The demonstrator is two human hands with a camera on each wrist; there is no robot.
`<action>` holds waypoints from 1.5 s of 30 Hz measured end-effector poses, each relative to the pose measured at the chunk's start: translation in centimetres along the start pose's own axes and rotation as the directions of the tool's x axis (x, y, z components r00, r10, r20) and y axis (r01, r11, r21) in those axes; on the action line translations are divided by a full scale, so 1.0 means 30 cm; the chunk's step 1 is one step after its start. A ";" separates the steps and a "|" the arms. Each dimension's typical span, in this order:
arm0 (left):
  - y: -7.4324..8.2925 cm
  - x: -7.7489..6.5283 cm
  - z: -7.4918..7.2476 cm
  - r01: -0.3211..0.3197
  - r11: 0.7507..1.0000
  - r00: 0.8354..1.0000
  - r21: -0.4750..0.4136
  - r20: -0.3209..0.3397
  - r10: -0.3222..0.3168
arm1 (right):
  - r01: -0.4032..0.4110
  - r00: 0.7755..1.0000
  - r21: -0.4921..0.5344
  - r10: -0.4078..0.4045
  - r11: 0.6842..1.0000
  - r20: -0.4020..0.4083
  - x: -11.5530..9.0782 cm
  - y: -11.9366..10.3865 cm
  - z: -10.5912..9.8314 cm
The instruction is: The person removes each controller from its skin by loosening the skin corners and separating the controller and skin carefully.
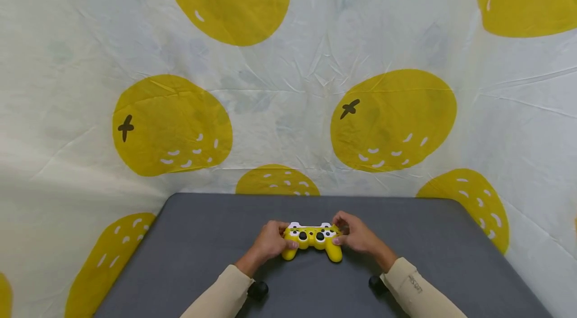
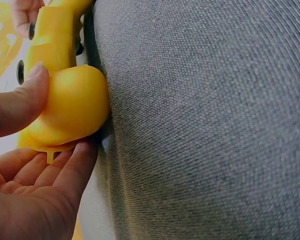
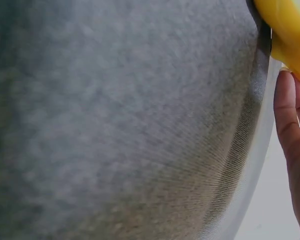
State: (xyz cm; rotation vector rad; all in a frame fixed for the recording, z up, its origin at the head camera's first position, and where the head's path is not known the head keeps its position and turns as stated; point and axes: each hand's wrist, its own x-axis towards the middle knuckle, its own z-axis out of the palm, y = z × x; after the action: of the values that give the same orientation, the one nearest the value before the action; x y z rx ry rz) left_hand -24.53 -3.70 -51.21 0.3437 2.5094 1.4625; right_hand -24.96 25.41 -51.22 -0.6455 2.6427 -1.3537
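Observation:
A game controller (image 1: 312, 244) with two black thumbsticks lies at the middle of the grey table, its handles toward me. Yellow covers its handles and centre, while white shows along the top and round the buttons. My left hand (image 1: 272, 239) grips the left end, thumb on the front face and fingers behind. In the left wrist view a small yellow tab (image 2: 50, 157) sticks out from the end of the yellow skin (image 2: 80, 105), near those fingers. On the opposite side my right hand (image 1: 358, 234) holds the right end, thumb by the handle and fingertips at the upper corner.
The grey table (image 1: 216, 228) has rounded far corners. Behind it hangs a white cloth (image 1: 279, 127) printed with large yellow fruit shapes. Black wrist cameras (image 1: 258, 290) show under both beige sleeves (image 1: 221, 293).

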 end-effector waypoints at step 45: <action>0.007 -0.010 0.007 0.076 0.997 0.996 0.006 -0.036 -0.076 | -0.078 0.979 -0.255 0.026 0.964 -0.202 -0.050 -0.082 0.079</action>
State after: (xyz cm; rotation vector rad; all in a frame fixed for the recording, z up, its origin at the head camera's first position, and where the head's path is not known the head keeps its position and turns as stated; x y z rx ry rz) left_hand -24.16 -3.51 -51.11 0.2219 2.5270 1.4437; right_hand -22.17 23.00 -50.84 -0.4845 3.0075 -1.1176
